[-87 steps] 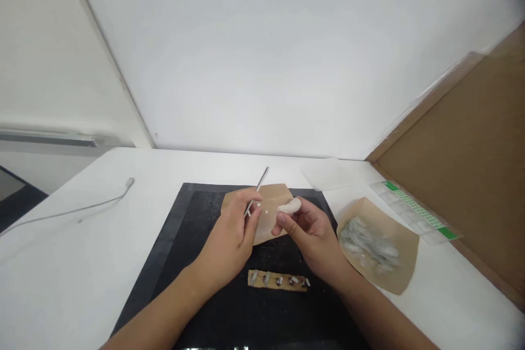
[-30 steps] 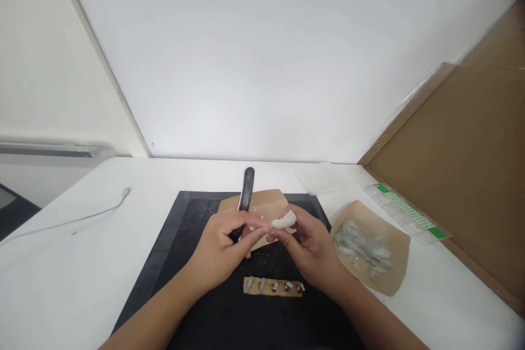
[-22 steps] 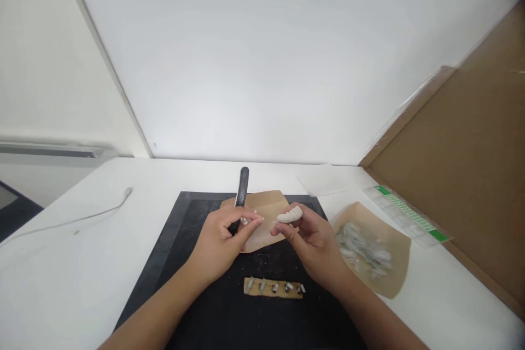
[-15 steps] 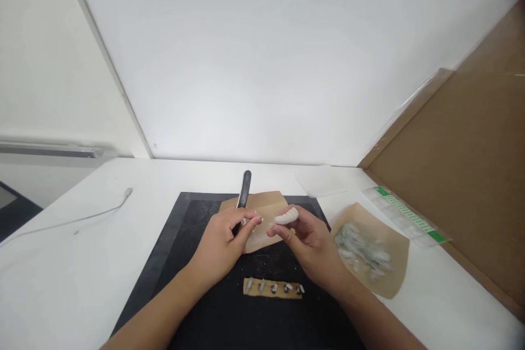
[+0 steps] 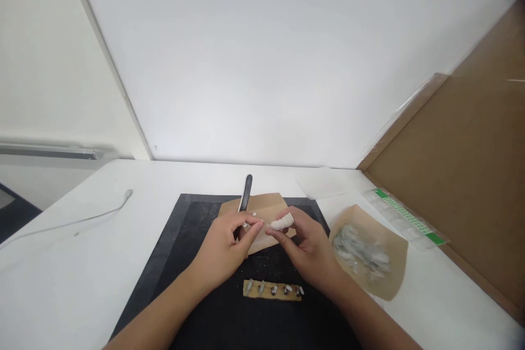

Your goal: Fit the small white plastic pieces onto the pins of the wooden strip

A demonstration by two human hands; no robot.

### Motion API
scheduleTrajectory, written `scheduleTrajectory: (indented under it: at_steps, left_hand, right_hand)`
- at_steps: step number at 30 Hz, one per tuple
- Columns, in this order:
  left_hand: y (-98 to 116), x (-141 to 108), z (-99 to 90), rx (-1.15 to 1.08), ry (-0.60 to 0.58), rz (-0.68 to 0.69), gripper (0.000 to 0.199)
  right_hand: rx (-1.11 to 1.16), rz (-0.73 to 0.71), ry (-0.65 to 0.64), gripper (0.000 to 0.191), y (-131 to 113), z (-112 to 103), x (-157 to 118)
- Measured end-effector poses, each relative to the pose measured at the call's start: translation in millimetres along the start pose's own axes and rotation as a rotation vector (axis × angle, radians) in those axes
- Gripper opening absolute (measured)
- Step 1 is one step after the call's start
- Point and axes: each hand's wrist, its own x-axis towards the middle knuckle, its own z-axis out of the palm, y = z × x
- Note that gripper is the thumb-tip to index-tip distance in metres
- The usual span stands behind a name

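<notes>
My left hand (image 5: 225, 243) is closed, thumb and index fingertip pinched together at a tiny pale bit. A slim black stick with a pale edge, like a nail file (image 5: 246, 194), sticks up out of the same hand; its lower end is hidden. Facing it, a small gap away, my right hand (image 5: 309, 249) pinches thumb against index finger, which wears a white ribbed finger cover (image 5: 283, 222). Whatever lies between those right fingertips is too small to name. Beneath both hands is a brown paper sheet (image 5: 268, 202) with small white bits on it.
Nearer me on the black mat (image 5: 205, 317) lies a cardboard strip (image 5: 281, 295) bearing several small stands with pale nail tips. To the right, a brown paper tray (image 5: 396, 279) holds clear plastic pieces. Beyond are a green-striped clear case (image 5: 410, 219) and a cardboard wall (image 5: 459, 175). A cable (image 5: 102, 213) lies left.
My fingertips have come slightly closer together and lower. The black stick has shifted a little right and down with my left hand. The white-covered finger has tilted and moved slightly left.
</notes>
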Motion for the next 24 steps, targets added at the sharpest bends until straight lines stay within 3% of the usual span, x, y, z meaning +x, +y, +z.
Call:
scheduleTrajectory:
  at_steps: [12,16,24]
  left_hand:
    - [10,0,0.2,-0.171,-0.092,-0.128,0.038]
    - [12,-2,-2.3,-0.210,-0.147,-0.111,0.036]
    - [15,-7,-3.6,-0.279,-0.208,-0.071,0.032]
  right_hand:
    - [-0.100,-0.221,0.028,0.007,-4,-2,-5]
    - [-0.020,-0.089,0.012,0.005,-10,-4,-5]
    - [0.385,0.221,-0.058,0.017,-15,-3,-5]
